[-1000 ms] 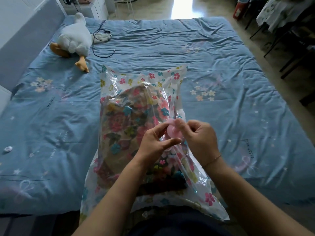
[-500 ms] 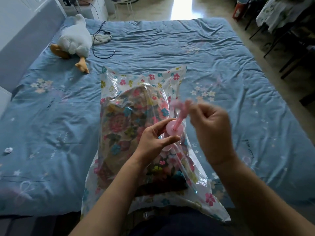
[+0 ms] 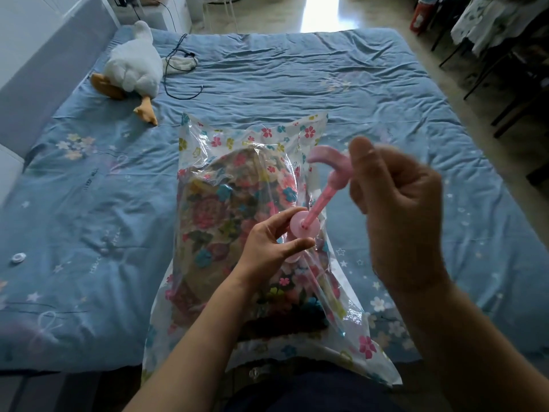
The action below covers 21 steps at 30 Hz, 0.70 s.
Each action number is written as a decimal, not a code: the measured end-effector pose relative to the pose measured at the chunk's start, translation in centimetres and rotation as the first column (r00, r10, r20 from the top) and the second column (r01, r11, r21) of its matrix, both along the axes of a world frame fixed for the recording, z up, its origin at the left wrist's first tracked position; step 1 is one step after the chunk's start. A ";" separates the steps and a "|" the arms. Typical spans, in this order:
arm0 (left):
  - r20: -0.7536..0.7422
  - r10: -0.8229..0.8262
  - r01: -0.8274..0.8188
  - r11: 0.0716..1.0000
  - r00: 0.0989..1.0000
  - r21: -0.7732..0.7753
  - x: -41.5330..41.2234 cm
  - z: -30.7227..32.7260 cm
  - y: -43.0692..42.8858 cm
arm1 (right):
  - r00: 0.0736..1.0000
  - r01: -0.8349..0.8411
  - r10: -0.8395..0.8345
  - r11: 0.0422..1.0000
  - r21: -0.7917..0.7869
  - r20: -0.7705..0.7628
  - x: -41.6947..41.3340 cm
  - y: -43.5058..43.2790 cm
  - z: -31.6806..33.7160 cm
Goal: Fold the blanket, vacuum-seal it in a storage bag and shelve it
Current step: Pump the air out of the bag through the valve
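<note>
Blanket (image 3: 225, 209) folded, lying mid-bed (image 3: 267, 69) inside bag (image 3: 312, 126). Left grip (image 3: 267, 248) pinching pump (image 3: 319, 203) base against bag; right grip (image 3: 398, 209) curled round pump handle, blurred, plunger drawn out. Likely risk: base tilting off bag under a crooked stroke, letting air leak back. Blanket directly beneath left grip, spreading toward 10 o'clock; at 8 o'clock from right grip.

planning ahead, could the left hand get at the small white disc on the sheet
Probably yes: only bare sheet lies between the left hand and the white disc. But it holds the pink pump base, so it must let go first.
</note>
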<state>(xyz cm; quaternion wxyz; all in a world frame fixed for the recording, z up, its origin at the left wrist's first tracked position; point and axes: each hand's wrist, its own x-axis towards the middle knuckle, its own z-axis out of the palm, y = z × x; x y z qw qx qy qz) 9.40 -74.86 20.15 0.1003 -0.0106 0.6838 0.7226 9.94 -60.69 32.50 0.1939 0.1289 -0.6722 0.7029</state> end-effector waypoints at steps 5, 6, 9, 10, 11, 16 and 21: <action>-0.014 -0.015 0.015 1.000 1.000 -0.011 0.5 -0.2 0.2 | 0.962 -0.001 -0.061 0.973 0.229 0.265 0.8 -0.7 -5.7; -0.015 -0.021 0.020 1.000 1.000 -0.013 0.5 -0.2 0.2 | 0.936 -0.036 -0.072 0.954 0.299 0.344 0.7 -0.6 -7.0; -0.002 -0.020 0.020 1.000 1.000 0.003 0.5 0.1 0.1 | 0.956 0.008 -0.101 0.947 0.321 0.275 0.5 -0.4 -5.7; -0.003 -0.025 0.026 1.000 1.000 0.006 0.3 0.2 0.1 | 0.977 0.042 -0.091 0.970 0.240 0.195 0.4 -0.2 -3.9; -0.005 -0.027 0.027 1.000 1.000 0.005 0.2 0.2 0.1 | 0.990 0.064 -0.079 0.989 0.134 0.113 0.4 -0.2 -2.0; 0.002 -0.022 0.022 1.000 1.000 0.003 0.4 0.0 0.1 | 0.990 0.131 -0.135 0.984 0.122 0.028 0.8 -0.6 -2.5; -0.001 -0.022 0.022 1.000 1.000 -0.001 0.7 0.0 0.3 | 0.941 0.050 -0.183 0.906 0.421 0.283 0.0 -0.2 -7.5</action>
